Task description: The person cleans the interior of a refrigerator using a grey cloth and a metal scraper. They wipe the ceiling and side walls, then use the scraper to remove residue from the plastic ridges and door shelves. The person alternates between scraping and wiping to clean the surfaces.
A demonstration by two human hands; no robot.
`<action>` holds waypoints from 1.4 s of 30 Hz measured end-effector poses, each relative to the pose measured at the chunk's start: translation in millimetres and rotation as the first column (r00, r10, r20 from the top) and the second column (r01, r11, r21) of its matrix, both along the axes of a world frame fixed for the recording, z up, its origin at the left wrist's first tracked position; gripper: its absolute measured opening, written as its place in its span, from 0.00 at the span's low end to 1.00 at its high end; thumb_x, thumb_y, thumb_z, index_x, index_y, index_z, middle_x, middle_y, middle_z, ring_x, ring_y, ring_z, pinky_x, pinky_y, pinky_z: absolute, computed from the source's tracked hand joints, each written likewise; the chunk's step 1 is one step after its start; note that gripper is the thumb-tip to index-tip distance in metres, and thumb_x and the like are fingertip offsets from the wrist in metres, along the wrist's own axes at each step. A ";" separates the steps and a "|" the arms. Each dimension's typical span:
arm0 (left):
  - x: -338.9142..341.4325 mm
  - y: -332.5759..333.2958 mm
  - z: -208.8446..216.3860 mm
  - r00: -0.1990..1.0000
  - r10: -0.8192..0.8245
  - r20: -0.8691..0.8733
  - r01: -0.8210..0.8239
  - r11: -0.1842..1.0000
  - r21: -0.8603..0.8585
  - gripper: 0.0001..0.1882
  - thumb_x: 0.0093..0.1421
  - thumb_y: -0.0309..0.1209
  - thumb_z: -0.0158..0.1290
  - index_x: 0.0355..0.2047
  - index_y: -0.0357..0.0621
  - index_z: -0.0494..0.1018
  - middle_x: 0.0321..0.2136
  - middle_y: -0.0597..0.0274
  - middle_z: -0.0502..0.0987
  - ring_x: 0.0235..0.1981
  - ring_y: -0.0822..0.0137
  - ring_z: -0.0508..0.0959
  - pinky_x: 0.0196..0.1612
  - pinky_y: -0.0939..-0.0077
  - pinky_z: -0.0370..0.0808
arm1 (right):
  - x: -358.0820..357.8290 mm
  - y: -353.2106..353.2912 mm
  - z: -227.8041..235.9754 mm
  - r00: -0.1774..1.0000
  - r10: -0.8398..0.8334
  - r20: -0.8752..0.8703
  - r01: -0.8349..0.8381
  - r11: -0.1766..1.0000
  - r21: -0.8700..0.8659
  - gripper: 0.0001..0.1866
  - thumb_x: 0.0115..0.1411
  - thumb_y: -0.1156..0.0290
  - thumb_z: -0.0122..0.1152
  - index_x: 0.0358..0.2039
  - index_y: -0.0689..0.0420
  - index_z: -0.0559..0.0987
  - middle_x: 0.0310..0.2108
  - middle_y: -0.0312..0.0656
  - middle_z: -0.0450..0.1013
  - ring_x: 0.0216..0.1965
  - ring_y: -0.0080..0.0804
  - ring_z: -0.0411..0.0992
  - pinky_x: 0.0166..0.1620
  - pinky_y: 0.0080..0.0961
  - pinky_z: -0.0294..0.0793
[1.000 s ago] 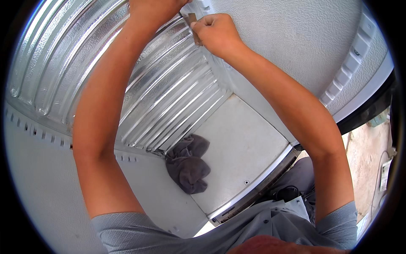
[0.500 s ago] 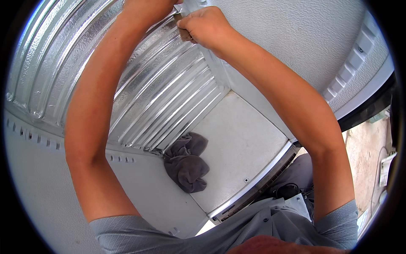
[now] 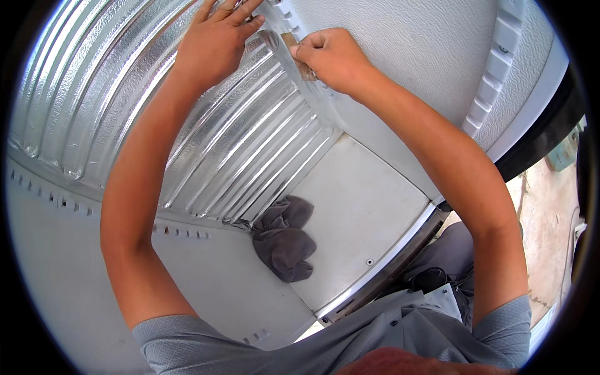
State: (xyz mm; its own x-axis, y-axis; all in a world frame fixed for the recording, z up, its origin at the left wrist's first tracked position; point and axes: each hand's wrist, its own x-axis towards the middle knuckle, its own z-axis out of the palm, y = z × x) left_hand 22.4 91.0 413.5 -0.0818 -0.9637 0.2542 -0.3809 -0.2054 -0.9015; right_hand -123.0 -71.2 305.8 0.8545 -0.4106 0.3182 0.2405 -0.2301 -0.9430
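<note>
Reaching high — right hand (image 3: 337, 59) pinched on a flat brown piece (image 3: 305, 70), left hand (image 3: 214, 47) splay-fingered over ribbed silvery lining (image 3: 119, 94).

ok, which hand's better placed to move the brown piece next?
Likely the right hand: it pinches the flat brown piece beside the ribbed silvery wall; the left hand is spread over that wall instead.

Bright, mostly diffuse light. White glare streaks along ribbed foil wall (image 3: 94, 94), strongest upper left. Ground (image 3: 542, 219) at far right pale, near washed out. Folds of dark cloth (image 3: 284, 244) readable. Fisheye bends straight edges toward black rim; bluish fringe upper left.
</note>
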 end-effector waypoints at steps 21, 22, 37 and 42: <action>-2.8 31.0 -31.3 0.995 0.066 -0.075 -0.076 0.989 -0.126 0.34 0.62 0.26 0.56 0.70 0.63 0.71 0.74 0.74 0.65 0.75 0.59 0.62 0.76 0.57 0.55 | 52.4 21.3 -9.1 1.000 -0.008 0.007 0.006 0.981 0.196 0.17 0.68 0.58 0.65 0.37 0.61 0.87 0.29 0.37 0.79 0.30 0.25 0.72 0.35 0.28 0.74; -3.3 31.6 -30.7 0.994 0.071 -0.080 -0.080 0.989 -0.123 0.34 0.62 0.26 0.56 0.70 0.63 0.71 0.74 0.74 0.65 0.75 0.60 0.61 0.76 0.57 0.55 | 53.6 22.8 -9.3 1.000 -0.011 0.014 0.008 0.981 0.195 0.17 0.68 0.58 0.65 0.37 0.61 0.87 0.29 0.38 0.78 0.30 0.25 0.72 0.35 0.28 0.74; 11.3 43.8 -25.7 0.948 -0.127 -0.293 0.074 0.980 -0.184 0.30 0.60 0.21 0.55 0.64 0.52 0.76 0.69 0.67 0.73 0.74 0.56 0.64 0.74 0.55 0.60 | 73.2 26.3 -10.1 0.996 -0.035 0.078 0.009 0.953 0.303 0.14 0.63 0.66 0.67 0.29 0.64 0.88 0.25 0.46 0.82 0.29 0.33 0.80 0.37 0.32 0.78; 6.5 32.1 -29.6 0.980 -0.102 -0.172 0.069 0.980 -0.186 0.33 0.62 0.20 0.52 0.68 0.57 0.72 0.71 0.73 0.71 0.75 0.57 0.62 0.75 0.55 0.58 | 82.7 28.8 -11.9 0.997 -0.007 0.078 -0.016 0.957 0.288 0.13 0.62 0.66 0.68 0.29 0.64 0.88 0.23 0.47 0.81 0.28 0.34 0.80 0.35 0.34 0.78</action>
State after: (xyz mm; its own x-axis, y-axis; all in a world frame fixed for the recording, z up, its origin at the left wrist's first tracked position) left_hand 28.9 123.0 383.9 -0.0994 -0.8928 0.4394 -0.5564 -0.3162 -0.7684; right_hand -40.3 -42.4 293.9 0.8342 -0.4905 0.2521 0.3160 0.0504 -0.9474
